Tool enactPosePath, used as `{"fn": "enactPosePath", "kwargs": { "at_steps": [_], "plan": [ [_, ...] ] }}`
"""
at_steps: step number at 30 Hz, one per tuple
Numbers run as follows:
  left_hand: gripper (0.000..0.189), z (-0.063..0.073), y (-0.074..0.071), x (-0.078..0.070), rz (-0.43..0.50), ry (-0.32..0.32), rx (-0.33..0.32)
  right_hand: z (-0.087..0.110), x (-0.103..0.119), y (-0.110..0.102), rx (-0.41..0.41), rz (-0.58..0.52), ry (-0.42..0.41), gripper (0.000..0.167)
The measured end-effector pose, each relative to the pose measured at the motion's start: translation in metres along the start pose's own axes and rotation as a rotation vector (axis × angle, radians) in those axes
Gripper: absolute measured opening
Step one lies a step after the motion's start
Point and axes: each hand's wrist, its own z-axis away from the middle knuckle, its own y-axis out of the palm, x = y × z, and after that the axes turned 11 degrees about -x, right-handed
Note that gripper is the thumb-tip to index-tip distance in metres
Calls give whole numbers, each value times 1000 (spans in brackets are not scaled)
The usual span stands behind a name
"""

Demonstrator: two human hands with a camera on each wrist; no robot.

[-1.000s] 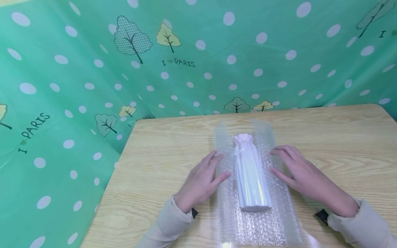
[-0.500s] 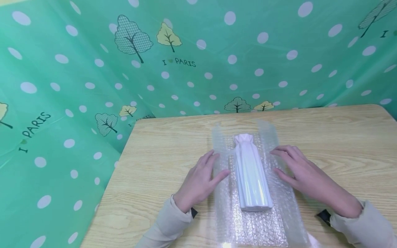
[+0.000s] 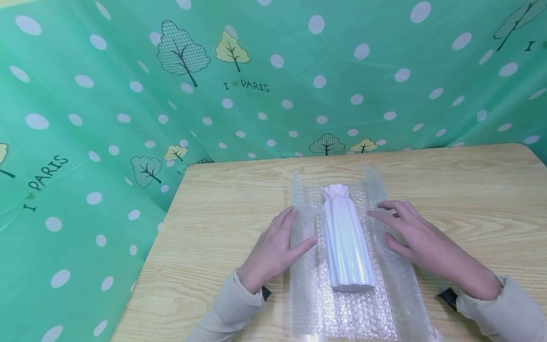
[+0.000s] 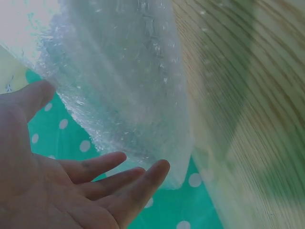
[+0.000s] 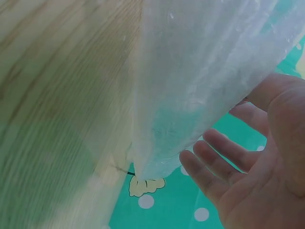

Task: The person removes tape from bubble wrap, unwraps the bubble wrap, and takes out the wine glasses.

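Looks like the bubble wrap (image 3: pixel 359 316) just spread wider, so the white vase (image 3: pixel 347 237) lies more exposed, neck toward the worktop's (image 3: pixel 213 213) far edge, left hand (image 3: pixel 273 249) and right hand (image 3: pixel 414 235) apart, fingers loose.

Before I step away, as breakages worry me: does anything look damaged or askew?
Nothing stands out. The white vase lies on its side on the bubble wrap, with no crack or chip visible; its underside is hidden.
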Motion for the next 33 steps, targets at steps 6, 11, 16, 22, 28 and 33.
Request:
{"fn": "enactPosePath", "kwargs": {
  "at_steps": [6, 11, 16, 22, 28, 33],
  "plan": [
    [87, 0, -3, 2, 9, 2, -11, 1, -1, 0, 6, -5, -2, 52],
    [86, -1, -4, 4, 11, 34, -26, 2, -2, 0, -14, -1, -19, 51],
    [84, -2, -3, 7, 2, 55, -31, 1, -4, 0, -24, 2, -34, 49],
    [81, -1, -3, 9, -7, 60, -21, 1, -8, -2, -21, 3, -21, 46],
    [80, 0, -4, 10, -13, 66, -19, 3, -10, -2, -8, 4, -12, 41],
    [77, 0, -5, 12, -25, 57, -14, 2, -10, -2, 11, -4, 18, 31]
  ]
}}
